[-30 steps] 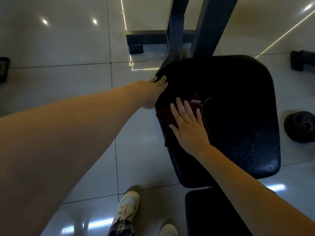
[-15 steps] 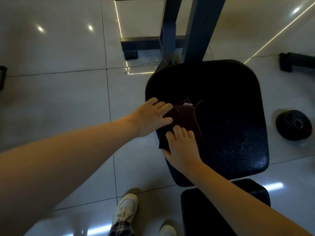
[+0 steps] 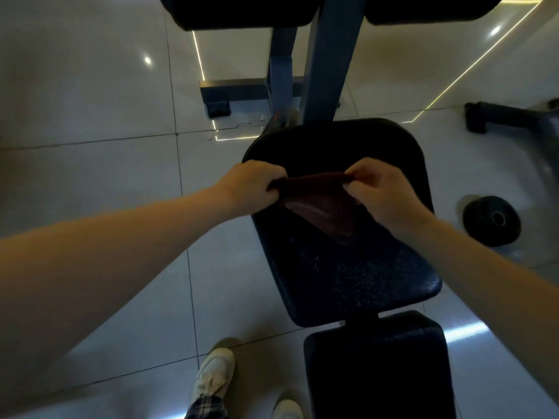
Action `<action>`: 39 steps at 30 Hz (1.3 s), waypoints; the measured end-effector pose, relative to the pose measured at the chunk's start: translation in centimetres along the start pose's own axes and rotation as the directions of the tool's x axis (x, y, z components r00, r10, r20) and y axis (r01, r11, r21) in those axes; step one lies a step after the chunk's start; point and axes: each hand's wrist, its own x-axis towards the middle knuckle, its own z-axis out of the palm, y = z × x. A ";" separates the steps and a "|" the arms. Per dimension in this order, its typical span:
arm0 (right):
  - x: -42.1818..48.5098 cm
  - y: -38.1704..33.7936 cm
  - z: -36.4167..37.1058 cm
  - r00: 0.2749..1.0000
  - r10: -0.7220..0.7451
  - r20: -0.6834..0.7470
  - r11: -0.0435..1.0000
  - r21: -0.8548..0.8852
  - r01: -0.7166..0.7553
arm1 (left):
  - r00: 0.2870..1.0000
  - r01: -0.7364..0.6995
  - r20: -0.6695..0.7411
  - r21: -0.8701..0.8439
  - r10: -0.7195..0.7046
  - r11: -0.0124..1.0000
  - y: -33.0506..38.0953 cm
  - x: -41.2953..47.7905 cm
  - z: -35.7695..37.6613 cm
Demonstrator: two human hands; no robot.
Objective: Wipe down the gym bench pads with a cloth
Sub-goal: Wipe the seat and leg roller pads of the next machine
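A dark red cloth (image 3: 320,204) hangs stretched between both hands just above the black seat pad (image 3: 348,267) of the gym bench. My left hand (image 3: 251,189) grips its left corner at the pad's left edge. My right hand (image 3: 384,195) pinches the right corner over the middle of the pad. The cloth's lower tip droops onto the pad. A second black pad (image 3: 375,364) lies nearer to me, below the seat. Two dark roller pads (image 3: 242,10) sit at the top of the frame.
The bench's blue steel posts (image 3: 329,62) rise behind the seat, with a floor bar (image 3: 233,90) to their left. A black weight plate (image 3: 491,220) lies on the tiled floor at right, and another machine's foot (image 3: 502,117) beyond it. My white shoes (image 3: 214,376) stand left of the near pad.
Both hands have lifted off the flat cloth, taken hold of its corners, and pulled it up and open above the seat pad. The view has tilted back, showing the roller pads.
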 end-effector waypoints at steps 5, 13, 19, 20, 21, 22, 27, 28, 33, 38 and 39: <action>3.4 -3.8 -3.3 0.964 -0.139 -0.228 0.990 -0.063 0.128 | 0.967 -0.035 -0.253 0.004 0.035 0.999 1.6 2.4 -5.6; 3.5 -2.2 -2.5 0.943 -0.316 -0.104 0.912 -0.308 0.271 | 0.970 -0.028 -0.231 0.212 0.078 0.977 1.5 0.9 -4.7; 1.0 4.3 1.3 0.905 -0.032 0.424 0.739 -0.600 0.307 | 0.970 -0.042 0.235 0.400 -0.058 0.916 0.7 -2.4 3.3; 0.5 4.8 1.7 0.880 0.036 0.474 0.708 -0.633 0.313 | 0.960 -0.042 0.272 0.381 -0.068 0.924 0.3 -2.6 4.2; 0.1 5.0 2.0 0.859 0.085 0.505 0.680 -0.659 0.321 | 0.954 -0.037 0.293 0.339 -0.068 0.940 -0.2 -2.7 4.9; -0.1 5.0 2.1 0.851 0.099 0.516 0.655 -0.678 0.334 | 0.956 -0.028 0.289 0.285 -0.058 0.958 -0.7 -2.6 5.1; -1.1 4.9 5.9 0.945 -0.218 0.243 0.616 -0.717 0.326 | 0.998 0.064 -0.017 0.304 -0.062 0.950 -3.9 -0.4 3.3; -1.1 5.2 7.2 0.954 -0.212 0.213 0.611 -0.733 0.300 | 0.995 0.096 0.002 0.356 -0.104 0.930 -4.6 0.2 2.9; -0.5 8.1 14.4 0.988 -0.146 0.042 0.550 -0.827 0.116 | 0.989 0.077 0.092 0.376 -0.120 0.923 -6.5 2.4 2.0; 0.7 10.6 16.4 0.976 -0.216 -0.036 0.558 -0.824 0.094 | 0.998 0.047 0.025 0.425 -0.064 0.904 -8.2 3.6 2.7; 0.9 10.7 16.5 0.966 -0.253 -0.043 0.548 -0.830 0.107 | 0.998 0.054 0.014 0.410 -0.066 0.911 -8.5 3.6 2.8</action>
